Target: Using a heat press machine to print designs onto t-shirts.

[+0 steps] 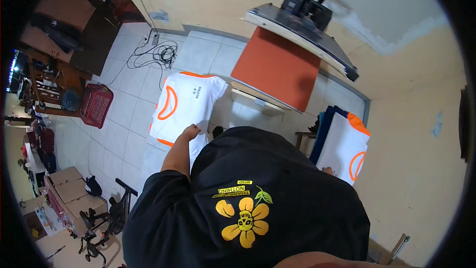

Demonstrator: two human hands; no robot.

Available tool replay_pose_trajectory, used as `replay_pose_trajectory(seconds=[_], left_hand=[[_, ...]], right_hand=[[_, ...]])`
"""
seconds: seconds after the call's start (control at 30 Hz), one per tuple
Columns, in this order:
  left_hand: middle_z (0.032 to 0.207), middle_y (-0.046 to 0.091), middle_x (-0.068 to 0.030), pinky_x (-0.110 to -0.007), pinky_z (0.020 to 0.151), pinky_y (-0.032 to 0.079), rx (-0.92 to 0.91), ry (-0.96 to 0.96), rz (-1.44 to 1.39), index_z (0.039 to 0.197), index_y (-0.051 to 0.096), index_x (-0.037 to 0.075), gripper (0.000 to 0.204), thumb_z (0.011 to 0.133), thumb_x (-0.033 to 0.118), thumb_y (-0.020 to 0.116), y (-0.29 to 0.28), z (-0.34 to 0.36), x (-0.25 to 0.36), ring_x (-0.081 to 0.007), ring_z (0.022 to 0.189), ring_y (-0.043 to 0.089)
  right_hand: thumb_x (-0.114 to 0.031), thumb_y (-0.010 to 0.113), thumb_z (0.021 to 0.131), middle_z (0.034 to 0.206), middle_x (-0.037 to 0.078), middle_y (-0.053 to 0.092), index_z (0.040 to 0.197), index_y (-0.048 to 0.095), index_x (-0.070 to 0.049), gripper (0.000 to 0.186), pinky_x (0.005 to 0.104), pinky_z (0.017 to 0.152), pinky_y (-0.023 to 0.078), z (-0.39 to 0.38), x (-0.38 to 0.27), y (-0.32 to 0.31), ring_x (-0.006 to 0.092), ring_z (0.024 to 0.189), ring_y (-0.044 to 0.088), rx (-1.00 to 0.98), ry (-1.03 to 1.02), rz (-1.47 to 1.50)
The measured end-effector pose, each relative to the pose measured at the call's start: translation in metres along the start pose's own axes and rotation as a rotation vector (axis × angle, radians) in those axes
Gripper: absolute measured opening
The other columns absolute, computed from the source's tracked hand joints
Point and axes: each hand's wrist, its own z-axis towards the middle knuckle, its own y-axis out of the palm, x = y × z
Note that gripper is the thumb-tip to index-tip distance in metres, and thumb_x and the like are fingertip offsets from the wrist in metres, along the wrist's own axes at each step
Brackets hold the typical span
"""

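Note:
My left hand (192,132) is closed on the near edge of a white shirt (185,106) with orange collar and sleeves, laid flat on a pile at the middle left. My right hand (327,170), mostly hidden by my black shirt, touches a second stack (339,144) of white and orange shirts at the right, with navy fabric beneath its left side. I cannot make out whether its fingers grip the fabric.
A heat press with raised plate (302,32) and orange pad (274,69) stands ahead. Coiled cables (161,54), a red plastic basket (95,104), wooden furniture (64,84), cardboard boxes (69,191) and a black bicycle-like frame (106,221) are left. A wall runs along the right.

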Motion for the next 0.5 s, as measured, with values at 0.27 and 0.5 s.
replay_pose_trajectory(seconds=[0.27,0.5], left_hand=[[0.107,0.061,-0.0234,-0.042,0.089,0.046,0.401,0.019,-0.044,0.11,0.056,0.0,0.046,0.078,0.032,0.06,-0.123,0.041,-0.092,-0.037,0.104,0.057],[0.124,0.05,-0.0226,-0.042,0.097,0.041,0.398,-0.241,0.005,0.129,0.042,0.005,0.061,0.079,0.035,0.058,-0.145,0.05,-0.14,-0.0389,0.114,0.051]], right_hand=[[-0.016,0.055,0.08,0.08,0.023,0.058,0.081,0.053,0.001,0.017,0.0483,0.068,0.046,-0.043,-0.355,-0.124,0.0424,0.079,0.057,-0.067,-0.411,0.24],[-0.02,0.058,0.077,0.08,0.023,0.058,0.084,0.049,-0.004,0.02,0.0499,0.067,0.044,-0.066,-0.435,-0.162,0.0428,0.082,0.057,-0.204,-0.406,0.262]])
